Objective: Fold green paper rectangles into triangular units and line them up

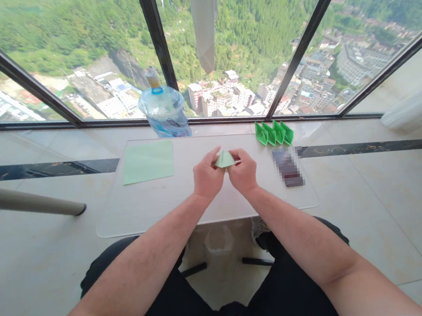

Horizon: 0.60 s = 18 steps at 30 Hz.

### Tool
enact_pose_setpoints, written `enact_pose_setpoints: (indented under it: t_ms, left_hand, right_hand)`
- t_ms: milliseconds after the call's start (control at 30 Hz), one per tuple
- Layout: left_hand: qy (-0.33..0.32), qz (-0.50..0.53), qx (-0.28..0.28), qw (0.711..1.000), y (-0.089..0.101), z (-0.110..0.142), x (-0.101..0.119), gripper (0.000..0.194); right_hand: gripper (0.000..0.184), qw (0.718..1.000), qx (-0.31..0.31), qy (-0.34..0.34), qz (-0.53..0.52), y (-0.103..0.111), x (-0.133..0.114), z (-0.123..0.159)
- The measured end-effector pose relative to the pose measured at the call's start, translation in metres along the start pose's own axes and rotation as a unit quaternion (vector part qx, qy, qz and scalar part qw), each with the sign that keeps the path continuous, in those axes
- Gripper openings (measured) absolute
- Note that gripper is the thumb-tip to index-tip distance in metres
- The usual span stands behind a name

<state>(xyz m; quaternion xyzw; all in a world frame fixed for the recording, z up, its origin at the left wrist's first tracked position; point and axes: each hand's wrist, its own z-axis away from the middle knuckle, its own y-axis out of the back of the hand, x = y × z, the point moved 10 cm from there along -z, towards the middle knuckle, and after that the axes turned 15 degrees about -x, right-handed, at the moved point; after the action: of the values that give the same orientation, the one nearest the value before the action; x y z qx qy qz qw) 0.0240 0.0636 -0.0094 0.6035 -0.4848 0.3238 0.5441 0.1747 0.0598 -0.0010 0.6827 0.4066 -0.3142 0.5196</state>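
Both my hands meet over the middle of a small white table (144, 210). My left hand (206, 176) and my right hand (243, 170) pinch a small folded piece of light green paper (225, 159) between their fingertips, held just above the tabletop. A flat sheet of light green paper (148, 160) lies on the table's far left. Several folded bright green paper shapes (273, 133) stand in a row at the far right corner.
A phone (288, 166) lies on the table right of my hands. A large clear water bottle (163, 107) stands behind the table by the window. A pale pole (27, 203) reaches in from the left. Tiled floor surrounds the table.
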Motion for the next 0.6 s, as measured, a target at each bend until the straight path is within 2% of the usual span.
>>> enact_pose_setpoints:
  t_ms: [133,233,300,367,433,500,600]
  left_hand:
    - [0.025,-0.023,0.027,0.999,0.01,0.001,0.002,0.038]
    - [0.03,0.013,0.005,0.999,0.006,0.001,0.001,0.03]
    - [0.028,0.05,-0.02,0.998,0.001,0.001,0.0,0.026]
    - [0.027,0.07,-0.025,0.997,0.0,0.0,0.0,0.023]
    - [0.035,0.074,-0.005,0.997,0.005,-0.001,0.0,0.022]
    - [0.053,0.092,0.017,0.994,0.011,-0.003,-0.004,0.021]
    - [0.087,0.159,0.017,0.983,0.012,-0.008,-0.012,0.023]
  right_hand:
    - [0.023,0.991,0.01,0.073,0.108,0.003,-0.016,0.003]
    - [0.013,0.981,0.007,0.103,0.166,0.004,-0.022,0.003]
    - [0.013,0.981,0.008,0.107,0.165,0.007,-0.023,0.003]
    - [0.013,0.985,0.006,0.103,0.136,0.009,-0.023,0.002]
    - [0.018,0.992,-0.022,0.092,0.078,0.008,-0.022,0.0]
    - [0.027,0.995,-0.072,0.064,-0.019,0.001,-0.017,-0.004]
    - [0.034,0.974,-0.126,-0.01,-0.19,-0.008,-0.002,-0.01]
